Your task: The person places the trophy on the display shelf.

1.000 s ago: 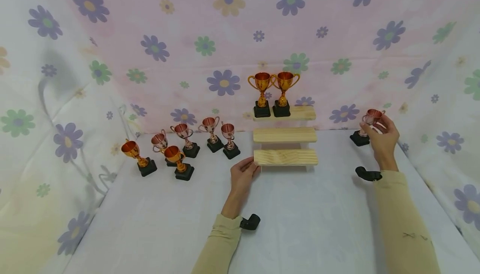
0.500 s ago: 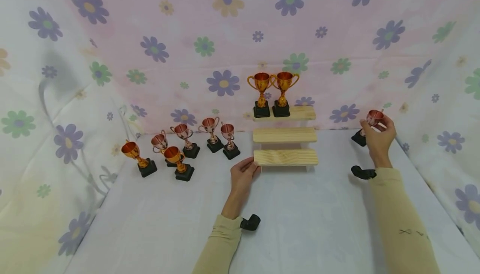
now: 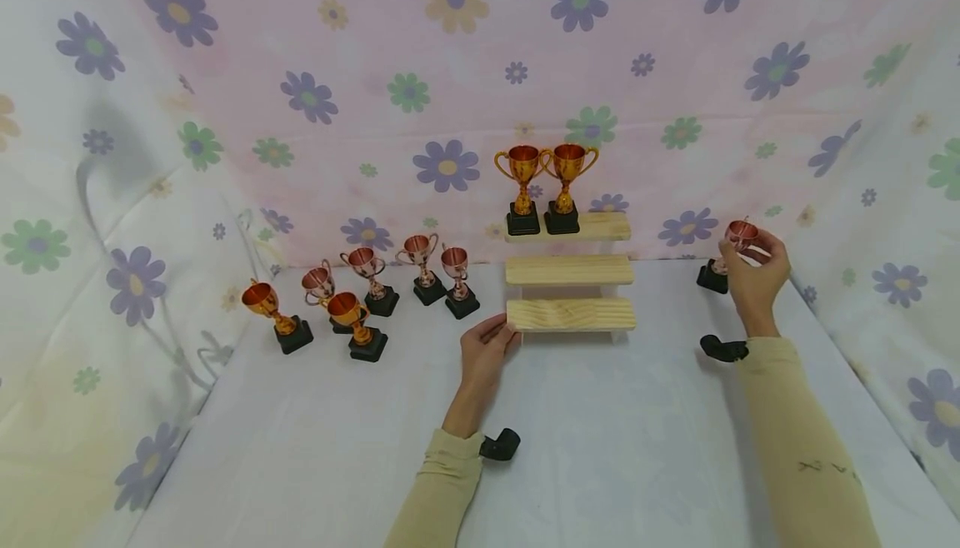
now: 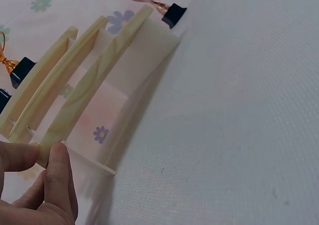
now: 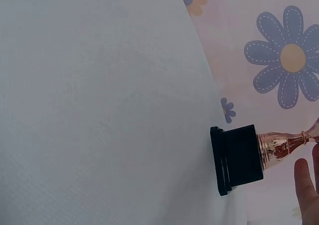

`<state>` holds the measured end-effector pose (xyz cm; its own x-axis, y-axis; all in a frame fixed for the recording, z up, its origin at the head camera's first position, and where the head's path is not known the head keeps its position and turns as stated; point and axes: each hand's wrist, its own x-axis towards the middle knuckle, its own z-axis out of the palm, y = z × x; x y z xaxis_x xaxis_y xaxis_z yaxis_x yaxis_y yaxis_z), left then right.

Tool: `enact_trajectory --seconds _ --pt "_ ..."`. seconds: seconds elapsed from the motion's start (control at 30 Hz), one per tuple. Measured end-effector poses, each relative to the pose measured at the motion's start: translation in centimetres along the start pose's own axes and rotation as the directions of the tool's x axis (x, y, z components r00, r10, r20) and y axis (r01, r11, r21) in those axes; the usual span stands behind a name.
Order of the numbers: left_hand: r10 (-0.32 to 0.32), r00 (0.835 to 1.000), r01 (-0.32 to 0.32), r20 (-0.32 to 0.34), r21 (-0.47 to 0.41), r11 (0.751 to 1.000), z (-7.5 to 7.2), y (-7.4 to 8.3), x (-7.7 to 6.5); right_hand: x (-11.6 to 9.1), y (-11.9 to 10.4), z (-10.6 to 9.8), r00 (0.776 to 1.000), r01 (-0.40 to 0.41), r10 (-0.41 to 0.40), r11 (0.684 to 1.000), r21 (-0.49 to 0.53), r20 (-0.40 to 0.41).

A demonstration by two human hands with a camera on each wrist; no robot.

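Observation:
My left hand (image 3: 483,356) pinches the left end of the lowest board of a three-step wooden display stand (image 3: 570,315); in the left wrist view its thumb and fingers (image 4: 57,172) close on that board's end. Two gold trophies (image 3: 567,166) with black bases stand side by side on the top board, towards its left. At the right, my right hand (image 3: 761,277) grips a rose-gold trophy (image 3: 741,234) by its cup. That trophy's black base (image 5: 239,158) is close over the white table in the right wrist view, and its cup lies partly outside that frame.
On the left of the white table (image 3: 322,448) stand several more trophies, rose-gold ones (image 3: 365,263) and gold ones (image 3: 348,310), all on black bases. A flowered cloth (image 3: 360,48) hangs behind and along both sides.
My right hand and the rose-gold trophy have shifted slightly to the left; the trophy tilted a little along the way. The left hand has kept its hold on the stand.

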<state>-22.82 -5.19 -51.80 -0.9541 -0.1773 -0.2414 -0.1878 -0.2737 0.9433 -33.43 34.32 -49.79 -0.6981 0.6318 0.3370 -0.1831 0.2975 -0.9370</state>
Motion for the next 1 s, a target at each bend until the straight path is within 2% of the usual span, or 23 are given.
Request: enact_trajectory --seconds 0.23,0.43,0.57,0.73,0.8,1.0 --pt "-0.009 1.000 0.009 0.007 0.012 1.000 0.0 -0.2 0.1 -0.1 -0.4 0.5 1.000 -0.005 0.005 1.000 -0.007 -0.026" --pt "-0.008 1.000 0.008 0.003 0.010 1.000 0.0 0.0 0.0 -0.6 -0.6 0.4 1.000 -0.009 0.008 0.999 -0.046 -0.015" --pt "0.000 1.000 0.000 -0.001 0.006 1.000 0.0 0.0 0.0 -1.0 -0.7 0.1 1.000 -0.022 0.022 0.999 -0.029 -0.005" --pt "0.000 1.000 0.000 0.002 0.009 1.000 0.0 0.0 -0.1 -1.3 -0.7 -0.5 1.000 0.011 -0.011 1.000 0.005 -0.005" --pt "0.002 1.000 -0.002 0.006 0.005 1.000 0.0 -0.1 -0.1 -1.6 -1.2 -0.7 0.999 0.033 -0.033 0.999 0.026 -0.002" --pt "0.009 1.000 -0.008 0.006 -0.009 1.000 0.0 -0.1 0.0 -3.7 -4.9 -1.4 0.997 0.069 -0.072 0.993 0.098 0.033"
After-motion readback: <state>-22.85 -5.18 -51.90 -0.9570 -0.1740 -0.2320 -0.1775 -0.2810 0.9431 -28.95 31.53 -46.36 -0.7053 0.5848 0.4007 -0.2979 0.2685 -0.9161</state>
